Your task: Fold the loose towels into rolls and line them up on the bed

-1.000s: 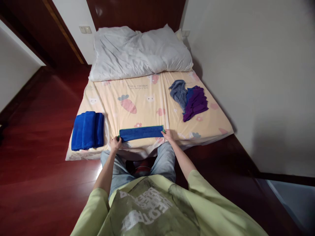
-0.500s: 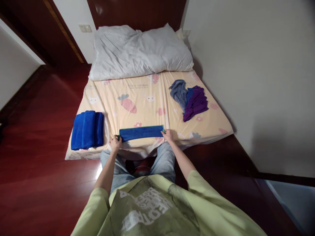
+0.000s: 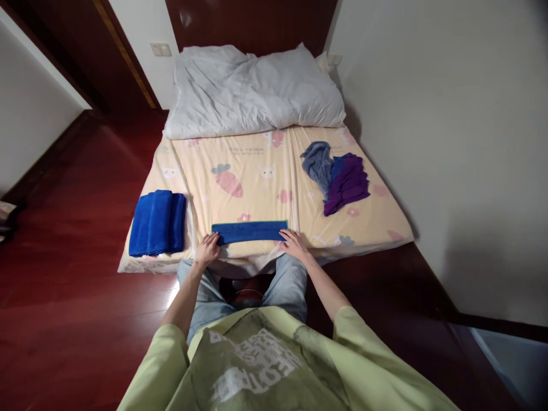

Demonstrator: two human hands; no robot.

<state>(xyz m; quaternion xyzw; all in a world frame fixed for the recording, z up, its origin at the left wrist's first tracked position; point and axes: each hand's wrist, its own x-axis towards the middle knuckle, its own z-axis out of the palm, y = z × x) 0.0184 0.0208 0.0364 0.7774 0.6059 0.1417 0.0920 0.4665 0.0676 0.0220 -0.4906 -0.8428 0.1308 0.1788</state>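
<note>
A blue towel (image 3: 250, 232) with green edging lies folded into a long narrow strip near the bed's front edge. My left hand (image 3: 208, 248) rests at its left end, fingers stretched forward and touching the cloth. At the opposite end, my right hand (image 3: 293, 243) lies with its fingers spread on the towel's corner. Neither hand grips anything. To the left sits a stack of folded blue towels (image 3: 157, 224). Crumpled on the right of the bed are a grey-blue cloth (image 3: 317, 164) and a purple cloth (image 3: 349, 184), with some blue cloth between them.
The bed (image 3: 252, 197) has a yellow sheet printed with carrots and flowers. A white quilt (image 3: 252, 94) is heaped against the dark headboard (image 3: 252, 25). A wall (image 3: 449, 142) stands on the right, and reddish wooden floor (image 3: 77, 228) runs along the left.
Both hands have let go of the towel's ends, and their fingers now lie flat on it. The green edging at the ends is no longer pinched up. The view has shifted slightly.
</note>
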